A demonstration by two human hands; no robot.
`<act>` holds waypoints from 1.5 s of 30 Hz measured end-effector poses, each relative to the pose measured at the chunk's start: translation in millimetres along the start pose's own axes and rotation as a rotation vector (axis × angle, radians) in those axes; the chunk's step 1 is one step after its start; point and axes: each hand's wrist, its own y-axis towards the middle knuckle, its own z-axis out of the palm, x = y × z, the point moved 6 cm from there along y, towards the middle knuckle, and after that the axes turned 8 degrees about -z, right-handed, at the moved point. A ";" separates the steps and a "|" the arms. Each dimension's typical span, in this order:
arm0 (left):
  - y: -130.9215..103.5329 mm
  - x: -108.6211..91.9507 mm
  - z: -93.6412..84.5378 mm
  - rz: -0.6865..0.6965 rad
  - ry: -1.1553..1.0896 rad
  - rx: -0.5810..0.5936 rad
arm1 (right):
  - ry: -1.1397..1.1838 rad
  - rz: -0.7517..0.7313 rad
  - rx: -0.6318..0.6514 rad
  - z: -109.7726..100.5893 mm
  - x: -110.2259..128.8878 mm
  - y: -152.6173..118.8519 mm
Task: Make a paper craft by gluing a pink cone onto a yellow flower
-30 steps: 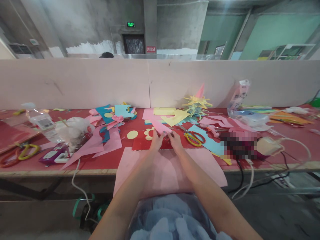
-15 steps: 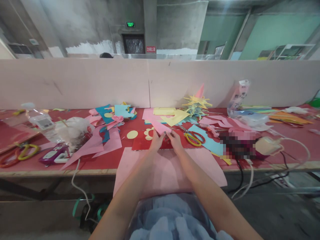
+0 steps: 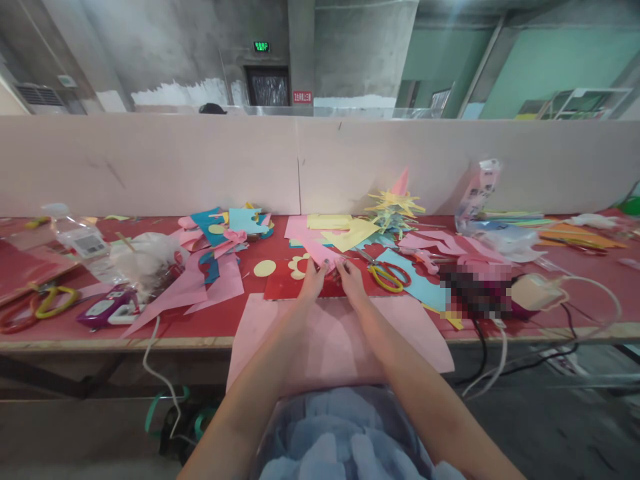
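Note:
A narrow pink felt-like strip (image 3: 320,253) is pinched at its near end between my left hand (image 3: 313,280) and my right hand (image 3: 351,279). Both hands are closed, thumbs and fingertips close together, over a red sheet (image 3: 283,288). On that sheet, just left of my left hand, lies a pale yellow flower-shaped cutout (image 3: 297,267), partly covered. A yellow oval (image 3: 265,269) rests farther left. Scissors with yellow and red handles (image 3: 389,277) lie right of my right hand, beside a light blue sheet (image 3: 423,290). A large pink sheet (image 3: 265,340) spreads beneath my forearms.
Pink and blue scraps (image 3: 220,273) are heaped at left, near a purple-and-white device (image 3: 109,310) and a plastic bottle (image 3: 77,233). A fringed yellow cone (image 3: 397,200) stands behind. Cables and a white plug (image 3: 535,293) are at right. A pale partition (image 3: 210,167) closes the back.
The pink strip's near end is drawn in and bunched more between my fingertips, and its upper part looks narrower. My hands have barely shifted; everything else stays put.

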 end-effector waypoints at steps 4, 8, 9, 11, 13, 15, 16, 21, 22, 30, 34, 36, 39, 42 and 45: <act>-0.2 0.1 -0.7 -0.015 -0.006 -0.011 | -0.042 -0.034 -0.004 -1.6 5.9 -0.9; 0.1 2.1 -1.3 -0.024 -0.025 -0.011 | -0.048 -0.043 -0.001 -1.2 7.3 -1.5; 0.8 3.4 -2.1 -0.029 -0.031 -0.016 | -0.045 -0.040 0.001 -0.7 7.2 -1.8; 2.9 6.9 -4.5 -0.043 -0.046 -0.030 | -0.031 -0.031 0.010 0.8 7.5 -2.5; 5.6 11.1 -7.0 -0.062 -0.071 -0.041 | -0.003 -0.017 0.030 3.5 8.4 -3.6; 8.1 15.3 -8.5 -0.088 -0.106 -0.040 | 0.036 -0.001 0.057 6.7 9.5 -4.7; 9.1 17.1 -8.8 -0.102 -0.125 -0.034 | 0.057 0.006 0.067 8.0 9.8 -5.2; 9.7 21.3 -8.9 -0.152 -0.203 -0.010 | 0.147 0.031 0.037 6.9 6.0 -4.2; 9.3 21.5 -8.6 -0.158 -0.210 -0.007 | 0.159 0.036 0.025 5.9 4.4 -3.5; 8.5 19.7 -1.8 -0.187 -0.204 0.032 | 0.210 0.048 -0.039 1.2 -1.2 0.3; 9.7 20.0 -3.7 -0.170 -0.170 0.004 | 0.187 0.047 -0.005 3.8 1.6 -0.8; 9.7 21.1 -6.2 -0.152 -0.148 -0.024 | 0.172 0.047 0.022 5.7 4.1 -2.0; 9.2 22.9 -9.4 -0.125 -0.113 -0.056 | 0.152 0.044 0.045 7.1 8.5 -3.8; 9.8 23.5 -11.3 -0.100 -0.090 -0.068 | 0.146 0.034 0.064 7.8 12.5 -4.6; 11.9 23.5 -11.4 -0.084 -0.085 -0.061 | 0.154 0.024 0.081 8.8 14.2 -4.6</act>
